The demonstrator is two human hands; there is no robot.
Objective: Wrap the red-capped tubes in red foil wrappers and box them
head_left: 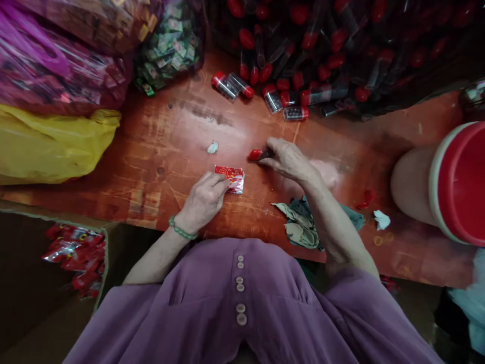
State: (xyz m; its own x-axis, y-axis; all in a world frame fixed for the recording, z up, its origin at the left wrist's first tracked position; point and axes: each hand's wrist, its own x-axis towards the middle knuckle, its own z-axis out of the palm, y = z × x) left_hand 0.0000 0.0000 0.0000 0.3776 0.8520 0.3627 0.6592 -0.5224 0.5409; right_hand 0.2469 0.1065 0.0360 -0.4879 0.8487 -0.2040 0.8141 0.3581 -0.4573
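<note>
My left hand (199,200), with a green bead bracelet (182,230) at the wrist, has its fingers closed at the edge of a small red printed packet (235,172). The packet lies on the wooden table, with a pale, silvery patch at its lower right. To the right of it, my right hand (291,161) is closed around a small tube with a red cap (255,154). The cap points left, and my fingers cover most of the tube. A whitish scrap (212,147) lies beyond the packet.
Many red-capped clear tubes (273,98) spill from a dark pile at the back. Bags of small packets (170,48) and a yellow bag (53,144) stand left. Cloth scraps (301,225) lie near my right forearm. A red-rimmed bucket (415,179) is at right; a box (108,263) sits below left.
</note>
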